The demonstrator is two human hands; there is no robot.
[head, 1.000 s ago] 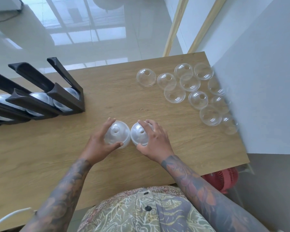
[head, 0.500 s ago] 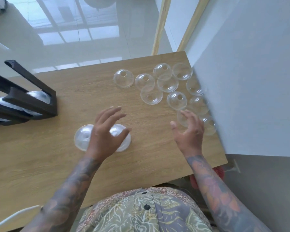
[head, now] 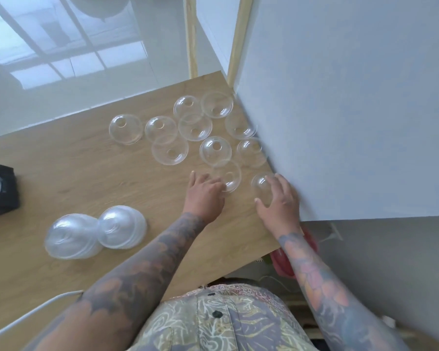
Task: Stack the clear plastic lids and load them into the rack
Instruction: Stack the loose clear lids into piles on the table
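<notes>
**Fig.: Both hands at the loose dome lids, near-right corner of the table**

Head view, looking down on a wooden table (head: 69,173). Left hand (head: 205,196) reaches fwd w/ fingers spread, fingertips touching the near rim of an upturned clear lid (head: 227,175); no closed grip visible. Right hand (head: 280,200) is cupped over a small dome lid (head: 260,184) at the table's right edge, just beside the grey wall panel (head: 340,110); thumb and fingers curve round it, but whether it is actually gripped cannot be told.

Approx. nine more loose lids (head: 195,126) lie beyond the hands in a cluster, some dome-up w/ centre hole showing, some rim-up, several overlapping.

Two short stacks of lids (head: 96,231) sit dome-up, touching side by side, at the near left of the table, well apart from both hands.

The black rack (head: 3,188) is only partly in frame at the left edge; a bit of clear plastic shows inside it.

Patterned shirt (head: 221,323) at bottom centre; red object (head: 281,262) below the table edge, type unclear.
</notes>
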